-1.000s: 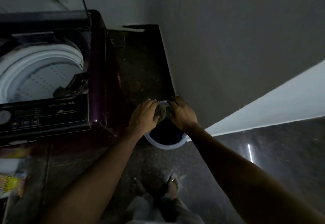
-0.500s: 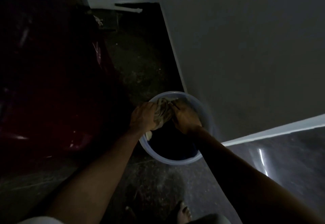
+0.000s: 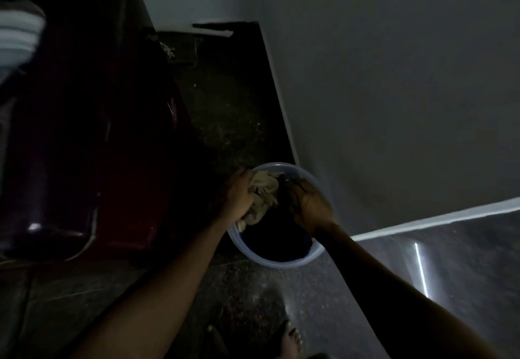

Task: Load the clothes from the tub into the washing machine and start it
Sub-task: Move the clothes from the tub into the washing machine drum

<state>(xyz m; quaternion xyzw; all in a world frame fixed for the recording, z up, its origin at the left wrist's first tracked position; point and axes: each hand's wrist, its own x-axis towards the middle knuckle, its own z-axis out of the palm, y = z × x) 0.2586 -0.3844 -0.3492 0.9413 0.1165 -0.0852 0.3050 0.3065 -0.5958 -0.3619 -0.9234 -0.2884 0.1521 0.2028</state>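
A round pale blue tub (image 3: 284, 261) stands on the dark floor against the wall, with dark clothes (image 3: 277, 236) inside it. My left hand (image 3: 237, 196) grips a bunched beige cloth (image 3: 263, 194) at the tub's left rim. My right hand (image 3: 309, 203) reaches into the tub beside it, fingers curled into dark fabric. The maroon washing machine (image 3: 84, 133) fills the left side; a blurred part of its white drum rim (image 3: 19, 35) shows at the upper left.
A grey wall (image 3: 394, 91) rises right behind the tub, with a white skirting strip (image 3: 436, 219) along its base. Speckled dark floor (image 3: 225, 111) runs between machine and wall. My bare foot (image 3: 292, 340) stands at the bottom.
The view dropped and closed in on the tub, so the machine's top left the frame. My left hand has gathered more beige cloth; my right hand reaches deeper into the tub.
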